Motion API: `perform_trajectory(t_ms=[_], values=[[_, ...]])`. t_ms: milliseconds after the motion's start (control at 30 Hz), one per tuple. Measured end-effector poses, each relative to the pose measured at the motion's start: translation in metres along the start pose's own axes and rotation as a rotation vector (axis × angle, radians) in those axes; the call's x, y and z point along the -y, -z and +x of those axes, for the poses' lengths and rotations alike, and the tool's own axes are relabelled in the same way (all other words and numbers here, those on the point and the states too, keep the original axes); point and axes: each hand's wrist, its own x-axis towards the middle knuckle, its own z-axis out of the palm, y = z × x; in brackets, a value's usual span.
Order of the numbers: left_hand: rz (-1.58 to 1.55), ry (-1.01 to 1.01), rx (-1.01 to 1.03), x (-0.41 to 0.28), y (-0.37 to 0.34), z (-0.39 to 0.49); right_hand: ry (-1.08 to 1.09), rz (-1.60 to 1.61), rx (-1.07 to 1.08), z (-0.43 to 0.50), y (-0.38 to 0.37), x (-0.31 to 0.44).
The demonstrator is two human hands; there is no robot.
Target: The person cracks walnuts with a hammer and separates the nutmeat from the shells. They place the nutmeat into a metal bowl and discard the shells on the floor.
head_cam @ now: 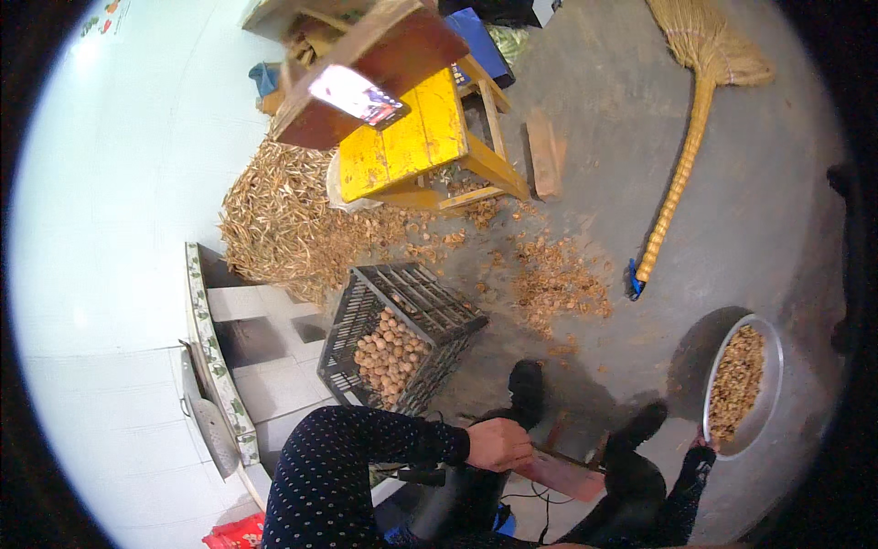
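My right hand (pixel 708 440) grips the near rim of an oval metal basin (pixel 777 391), held out to the right. Shelled walnut kernels (pixel 737 384) lie in the basin. My left hand (pixel 501 445) is curled over one end of a reddish wooden stool (pixel 566 476) in front of my body; its fingertips are hidden. Ahead of the left hand, a black plastic crate (pixel 446 336) is tipped toward the wall side, with whole walnuts (pixel 389 357) heaped inside.
Broken shells (pixel 559 281) litter the concrete floor (pixel 603 171). A yellow wooden stool (pixel 411 147) stands beyond the crate, near a lit phone (pixel 357 95) on a brown wooden surface. Dry stalks (pixel 274 213) are piled by the wall. A straw broom (pixel 686 165) and a wood block (pixel 543 156) lie farther off.
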Motion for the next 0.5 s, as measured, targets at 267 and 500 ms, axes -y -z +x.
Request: perform_trajectory(t_ms=[267,500], values=[[-0.047,0.025,0.034,-0.012,-0.004,-0.014,-0.143,-0.104,0.128,-0.113,-0.058,0.028],[-0.051,-0.004,-0.036,-0.022,-0.009,-0.032,0.034,-0.125,0.205,-0.221,-0.121,0.052]])
